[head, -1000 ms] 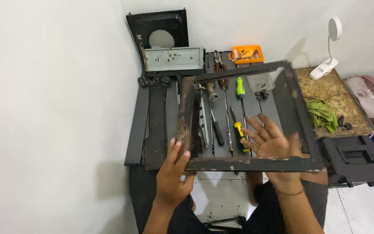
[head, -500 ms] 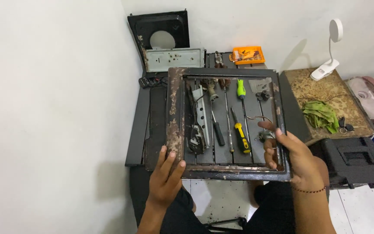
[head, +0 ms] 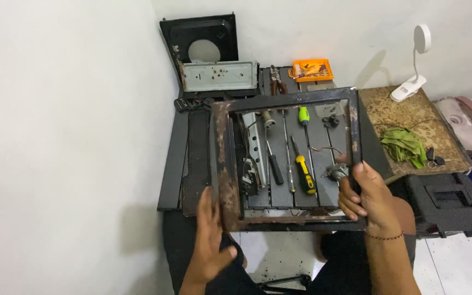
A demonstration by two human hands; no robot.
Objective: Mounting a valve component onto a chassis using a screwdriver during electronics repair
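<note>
I hold a rusty black rectangular metal frame (head: 223, 158) up in front of me, its opening facing the camera. My left hand (head: 211, 240) supports the frame's lower left corner, fingers stretched up along the rusted left rail. My right hand (head: 370, 196) grips the lower right corner, thumb over the rail. Through the opening I see tools lying on a dark workbench (head: 171, 164): a yellow-and-black screwdriver (head: 304, 172), a green-handled screwdriver (head: 304, 114), a black-handled one (head: 275, 166) and a metal bracket (head: 253, 147).
A black panel with a round hole (head: 203, 41) and a grey metal plate (head: 219, 75) lean at the back. An orange parts tray (head: 312, 70), white clip lamp (head: 413, 60), green cloth (head: 402, 145) and black case (head: 449, 202) sit to the right. A white wall is on the left.
The frame went from tilted, with its right side swung away, to square-on and closer to me. My right hand moved from flat under it to gripping the right corner.
</note>
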